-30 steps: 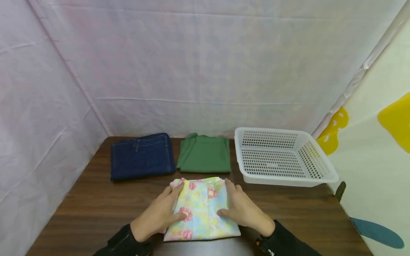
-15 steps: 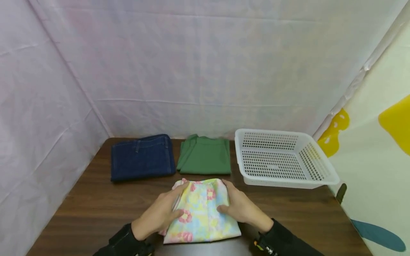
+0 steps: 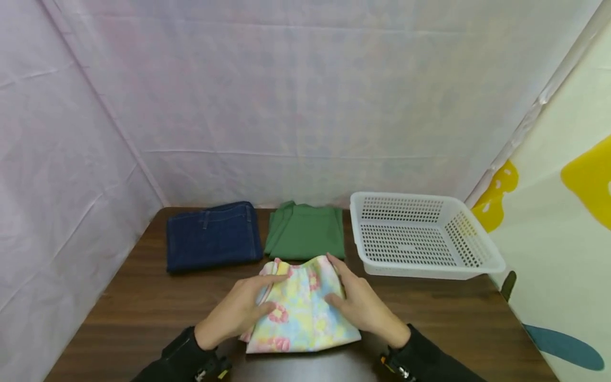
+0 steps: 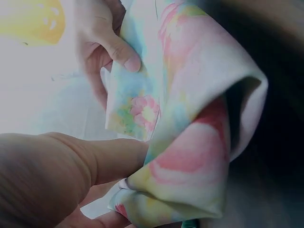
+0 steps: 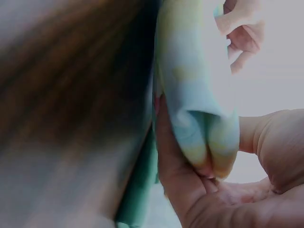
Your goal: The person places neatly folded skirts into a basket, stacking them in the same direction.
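A folded garment (image 3: 300, 318) with pink flowers on pastel yellow and blue lies between my two hands at the table's near middle, in the head view. My left hand (image 3: 241, 307) grips its left side, thumb on top; in the left wrist view the fingers of that hand (image 4: 102, 161) go partly under the folded layers. On the right side, my right hand (image 3: 365, 305) holds the other edge. The right wrist view has its fingers (image 5: 175, 166) beneath the rounded fold and the thumb on the opposite face. The garment's underside is hidden in the head view.
Folded dark blue jeans (image 3: 212, 239) lie at the back left of the brown table (image 3: 157, 318). Folded green cloth (image 3: 307, 233) is just beyond the floral garment. At the back right stands a white perforated basket (image 3: 425, 270). Fabric walls (image 3: 296, 106) border the table.
Both hands have shifted the floral garment slightly away from the body, and it looks a little raised. Its far edge now reaches the near edge of the green cloth.
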The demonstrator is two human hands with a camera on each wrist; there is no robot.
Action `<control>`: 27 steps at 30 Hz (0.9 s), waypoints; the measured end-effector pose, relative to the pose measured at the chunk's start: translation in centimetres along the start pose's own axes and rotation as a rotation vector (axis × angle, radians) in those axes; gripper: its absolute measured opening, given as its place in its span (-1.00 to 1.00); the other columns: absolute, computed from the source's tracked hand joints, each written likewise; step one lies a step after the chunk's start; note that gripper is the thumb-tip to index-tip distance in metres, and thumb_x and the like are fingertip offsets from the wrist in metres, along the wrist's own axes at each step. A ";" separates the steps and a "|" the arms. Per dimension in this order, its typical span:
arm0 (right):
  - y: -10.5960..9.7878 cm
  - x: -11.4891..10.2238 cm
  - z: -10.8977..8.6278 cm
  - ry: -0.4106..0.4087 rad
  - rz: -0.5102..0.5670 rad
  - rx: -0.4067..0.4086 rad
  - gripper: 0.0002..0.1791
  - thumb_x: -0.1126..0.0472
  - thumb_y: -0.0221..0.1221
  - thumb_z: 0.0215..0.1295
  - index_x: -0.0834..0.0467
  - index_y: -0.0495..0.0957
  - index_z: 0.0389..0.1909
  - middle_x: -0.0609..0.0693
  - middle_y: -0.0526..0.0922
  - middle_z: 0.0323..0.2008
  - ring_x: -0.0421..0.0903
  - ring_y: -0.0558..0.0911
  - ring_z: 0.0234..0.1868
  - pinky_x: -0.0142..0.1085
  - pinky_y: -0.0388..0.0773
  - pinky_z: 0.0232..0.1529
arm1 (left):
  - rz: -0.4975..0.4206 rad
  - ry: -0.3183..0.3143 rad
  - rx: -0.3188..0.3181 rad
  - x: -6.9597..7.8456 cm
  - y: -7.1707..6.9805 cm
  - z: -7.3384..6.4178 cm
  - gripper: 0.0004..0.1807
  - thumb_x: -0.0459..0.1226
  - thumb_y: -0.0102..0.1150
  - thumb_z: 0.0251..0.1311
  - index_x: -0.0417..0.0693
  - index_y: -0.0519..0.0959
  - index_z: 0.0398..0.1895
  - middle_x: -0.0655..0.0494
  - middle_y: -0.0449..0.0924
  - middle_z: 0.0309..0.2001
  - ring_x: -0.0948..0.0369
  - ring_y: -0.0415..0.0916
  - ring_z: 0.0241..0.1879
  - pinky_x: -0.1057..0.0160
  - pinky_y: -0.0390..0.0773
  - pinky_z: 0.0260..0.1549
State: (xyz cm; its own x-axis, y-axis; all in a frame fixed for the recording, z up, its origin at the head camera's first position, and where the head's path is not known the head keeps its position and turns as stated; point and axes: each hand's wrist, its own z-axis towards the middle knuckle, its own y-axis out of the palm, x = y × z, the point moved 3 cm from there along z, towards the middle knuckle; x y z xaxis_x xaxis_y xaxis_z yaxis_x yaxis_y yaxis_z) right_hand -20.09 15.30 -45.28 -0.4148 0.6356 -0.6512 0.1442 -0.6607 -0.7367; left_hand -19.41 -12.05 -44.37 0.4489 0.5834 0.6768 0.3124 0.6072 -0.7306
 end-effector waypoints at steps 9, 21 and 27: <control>-2.3 -2.0 0.8 -0.094 0.015 0.095 -0.05 0.26 0.36 0.31 -0.24 0.07 0.58 -0.05 0.52 -0.53 -0.33 0.31 -0.74 -0.39 0.46 -0.60 | 0.070 -0.070 0.093 1.5 -2.4 0.6 -0.47 -0.28 0.38 0.26 0.22 0.54 0.30 0.23 0.60 0.11 0.37 0.29 -0.58 0.20 0.48 -0.26; -6.3 -2.4 2.2 -0.106 -0.024 0.227 -0.63 0.21 0.34 0.34 -0.12 0.53 0.10 -0.19 0.51 -0.45 -0.24 0.17 -0.66 -0.34 0.30 -0.60 | 0.007 -0.032 0.251 3.4 -4.4 2.8 -0.53 -0.19 0.34 0.33 0.42 0.54 0.26 0.14 0.39 -0.51 0.25 0.05 -0.74 0.37 0.13 -0.74; -9.1 -1.8 2.9 -0.065 -0.062 0.258 -0.60 0.20 0.31 0.38 -0.07 0.52 0.20 -0.11 0.53 -0.37 -0.16 0.25 -0.64 -0.30 0.33 -0.60 | -0.021 -0.011 0.280 4.6 -4.6 5.1 -0.51 -0.14 0.32 0.34 0.48 0.50 0.29 0.04 0.25 -0.56 0.21 -0.07 -0.76 0.35 0.10 -0.76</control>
State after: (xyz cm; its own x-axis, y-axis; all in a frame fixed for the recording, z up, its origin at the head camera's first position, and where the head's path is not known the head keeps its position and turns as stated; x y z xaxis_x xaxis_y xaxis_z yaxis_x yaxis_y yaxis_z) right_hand -23.28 18.98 -36.84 -0.4739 0.6563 -0.5871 -0.1134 -0.7067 -0.6984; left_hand -23.07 -9.47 -37.44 0.4352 0.5743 0.6933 0.0768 0.7436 -0.6642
